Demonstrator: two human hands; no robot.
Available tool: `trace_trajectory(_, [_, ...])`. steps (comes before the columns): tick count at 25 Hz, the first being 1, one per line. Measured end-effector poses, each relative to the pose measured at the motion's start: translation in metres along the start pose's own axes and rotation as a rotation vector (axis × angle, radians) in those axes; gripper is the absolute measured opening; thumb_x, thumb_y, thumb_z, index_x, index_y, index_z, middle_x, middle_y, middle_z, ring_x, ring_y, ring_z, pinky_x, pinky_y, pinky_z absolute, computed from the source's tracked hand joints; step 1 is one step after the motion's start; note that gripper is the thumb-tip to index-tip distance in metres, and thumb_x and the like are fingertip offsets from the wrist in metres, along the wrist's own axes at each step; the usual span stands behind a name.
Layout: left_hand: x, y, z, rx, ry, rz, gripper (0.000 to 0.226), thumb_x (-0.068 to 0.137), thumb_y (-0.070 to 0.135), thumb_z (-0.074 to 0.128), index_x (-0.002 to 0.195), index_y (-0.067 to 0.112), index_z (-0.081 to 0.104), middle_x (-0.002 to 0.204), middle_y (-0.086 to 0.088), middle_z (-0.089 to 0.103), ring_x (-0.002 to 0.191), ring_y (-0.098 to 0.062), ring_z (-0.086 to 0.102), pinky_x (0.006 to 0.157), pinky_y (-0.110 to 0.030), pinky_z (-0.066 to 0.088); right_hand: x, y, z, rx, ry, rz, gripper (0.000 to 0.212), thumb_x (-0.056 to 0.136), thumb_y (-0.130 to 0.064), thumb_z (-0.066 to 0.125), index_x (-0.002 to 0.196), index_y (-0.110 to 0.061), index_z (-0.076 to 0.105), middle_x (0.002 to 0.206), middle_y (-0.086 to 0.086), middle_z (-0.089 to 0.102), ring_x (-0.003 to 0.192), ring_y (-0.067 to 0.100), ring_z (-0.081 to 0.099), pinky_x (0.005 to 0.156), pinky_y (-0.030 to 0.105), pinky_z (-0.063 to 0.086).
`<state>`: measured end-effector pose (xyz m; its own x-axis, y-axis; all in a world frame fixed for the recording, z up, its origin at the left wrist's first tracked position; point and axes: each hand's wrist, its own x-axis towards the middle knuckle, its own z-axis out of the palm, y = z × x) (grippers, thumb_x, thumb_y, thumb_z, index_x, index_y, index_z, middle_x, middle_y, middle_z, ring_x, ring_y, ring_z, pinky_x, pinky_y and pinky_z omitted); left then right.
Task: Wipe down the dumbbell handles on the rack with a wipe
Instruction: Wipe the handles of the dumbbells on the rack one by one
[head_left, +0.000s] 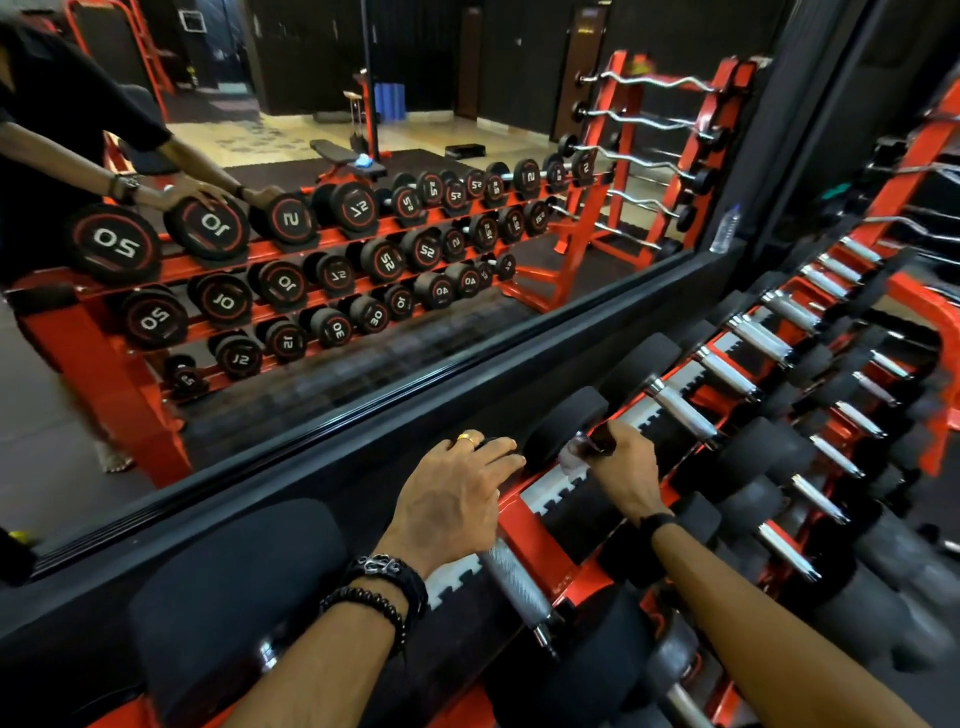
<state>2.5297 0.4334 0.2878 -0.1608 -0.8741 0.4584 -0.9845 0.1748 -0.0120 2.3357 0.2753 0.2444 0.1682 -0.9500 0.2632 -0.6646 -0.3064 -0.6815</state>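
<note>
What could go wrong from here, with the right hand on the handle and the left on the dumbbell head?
1. The wipe looks small and bunched in the right hand, so part of the handle may go unwiped.
2. The left hand lies flat on a round dumbbell head; if it rolls, fingers could get pinched against the rack.

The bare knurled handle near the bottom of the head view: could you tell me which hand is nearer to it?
Left. The left hand rests just above the knurled handle; the right hand grips the wipe on the next dumbbell along.
</note>
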Motion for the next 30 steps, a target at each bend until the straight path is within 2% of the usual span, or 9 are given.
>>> trace_trajectory(3, [0.000,0.001,-0.001,-0.002,0.008,0.004,0.051,0.066,0.026,0.083,0.116,0.024,0.070,0.119,0.006,0.068,0.100,-0.016,0.066,0.075,-0.030,0.058,0.011,0.008,0.004,0.106,0.029,0.150,0.033,0.085,-0.030,0.073,0.063,-0.010,0.060,0.067,0.010,0.065,0.072,0.025,0.063,0.065,0.037,0.051])
trace_trajectory(6, [0.000,0.000,-0.001,0.002,0.008,0.005,0.052,0.066,0.026,0.084,0.116,0.024,0.070,0.119,0.006,0.068,0.101,-0.017,0.067,0.076,-0.030,0.058,0.016,0.011,0.005,0.029,0.063,0.221,0.015,0.088,-0.019,0.069,0.083,-0.005,0.069,0.087,0.018,0.071,0.088,0.035,0.065,0.074,0.039,0.051])
trace_trajectory(9, [0.000,-0.001,0.000,-0.004,0.005,0.010,0.052,0.068,0.025,0.082,0.118,0.024,0.068,0.120,0.005,0.068,0.102,-0.018,0.066,0.076,-0.030,0.058,0.002,-0.005,0.008,-0.115,0.066,-0.008,0.004,0.081,-0.006,0.063,0.082,-0.002,0.064,0.083,0.018,0.067,0.076,0.035,0.062,0.063,0.035,0.044])
trace_trajectory(12, [-0.001,-0.001,0.000,-0.012,0.012,0.011,0.052,0.067,0.024,0.082,0.118,0.023,0.068,0.120,0.005,0.068,0.101,-0.017,0.066,0.075,-0.030,0.058,-0.032,0.003,0.021,-0.628,-0.055,-0.268,0.048,0.061,0.001,0.070,0.107,0.007,0.060,0.095,0.025,0.064,0.080,0.042,0.063,0.065,0.046,0.052])
trace_trajectory(14, [-0.001,-0.001,0.000,-0.012,0.010,0.010,0.052,0.068,0.025,0.081,0.118,0.023,0.068,0.121,0.005,0.067,0.102,-0.017,0.066,0.076,-0.030,0.058,-0.050,0.015,0.016,-0.849,-0.221,-0.196,0.067,0.057,-0.009,0.077,0.117,0.013,0.057,0.106,0.031,0.061,0.090,0.044,0.060,0.075,0.051,0.050])
trace_trajectory(17, [-0.001,-0.001,0.002,-0.014,0.004,0.007,0.051,0.070,0.025,0.080,0.119,0.023,0.068,0.121,0.005,0.067,0.103,-0.018,0.065,0.077,-0.031,0.058,-0.052,0.014,0.011,-0.919,-0.361,-0.064,0.076,0.061,-0.012,0.075,0.126,0.018,0.049,0.117,0.037,0.055,0.103,0.049,0.056,0.088,0.054,0.048])
trace_trajectory(22, [0.000,-0.001,0.001,-0.015,0.008,0.013,0.050,0.071,0.024,0.079,0.119,0.022,0.067,0.122,0.004,0.067,0.103,-0.019,0.065,0.076,-0.034,0.059,-0.028,0.005,0.017,-0.840,-0.400,-0.209,0.073,0.080,0.004,0.050,0.145,0.017,0.020,0.144,0.041,0.028,0.136,0.053,0.028,0.116,0.054,0.027])
trace_trajectory(27, [-0.001,-0.001,0.002,-0.027,0.011,0.013,0.048,0.070,0.024,0.080,0.117,0.023,0.069,0.120,0.004,0.068,0.101,-0.017,0.066,0.076,-0.031,0.059,-0.057,0.025,0.012,-0.904,-0.538,0.031,0.061,0.071,0.001,0.052,0.126,0.027,0.042,0.121,0.054,0.043,0.111,0.065,0.049,0.094,0.064,0.047])
trace_trajectory(30, [-0.001,-0.002,0.002,-0.018,0.004,0.019,0.048,0.071,0.022,0.078,0.118,0.022,0.068,0.121,0.003,0.068,0.101,-0.019,0.066,0.076,-0.034,0.059,-0.038,-0.016,0.011,-0.804,-0.426,0.056,0.043,0.069,0.001,0.062,0.106,0.022,0.059,0.106,0.046,0.055,0.099,0.057,0.056,0.087,0.060,0.051])
